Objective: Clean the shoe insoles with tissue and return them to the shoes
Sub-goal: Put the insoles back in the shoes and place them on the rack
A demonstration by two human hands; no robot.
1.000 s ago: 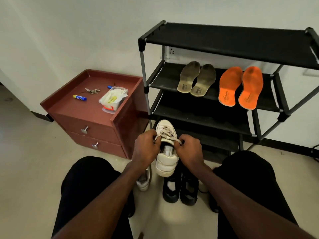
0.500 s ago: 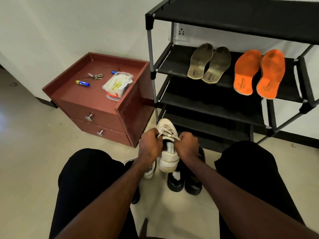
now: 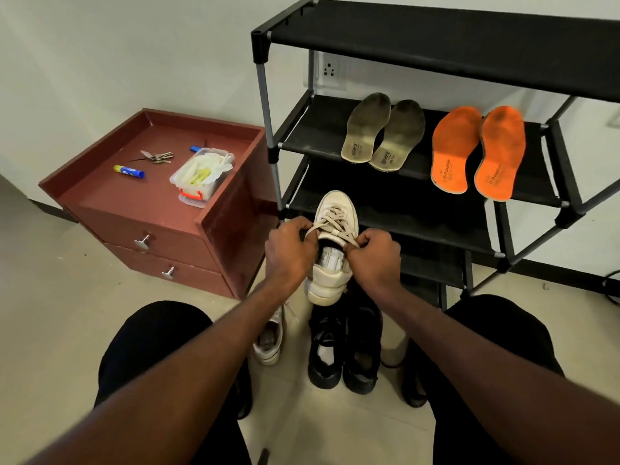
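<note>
The white sneaker (image 3: 332, 250) is held up off the floor between the two hands, in front of the lower tiers of the black shoe rack (image 3: 436, 45) and above the black shoes (image 3: 342, 350) that stand on the tiles. The left hand (image 3: 290, 255) grips the shoe's left side at the collar, fingers curled around the edge and the lace there; the right hand (image 3: 375, 260) does the same on the right side, its fingertips pinching the beige lace near the top eyelets. The shoe sits squarely between both grips, its opening exposed between the knuckles. Its long axis runs away from the person: the toe points up and forward toward the rack, the heel down toward the person. A second white sneaker (image 3: 268, 340) lies on the floor below the left forearm. On the rack's second shelf lie two pairs of insoles, heels toward the person: the olive insoles (image 3: 382, 130) on the left, and the orange insoles (image 3: 478, 152) to their right. A clear tissue box (image 3: 201, 176) sits on the red drawer cabinet (image 3: 141, 209), with keys (image 3: 157, 157) and a blue-yellow tube (image 3: 129, 171) beside it.
</note>
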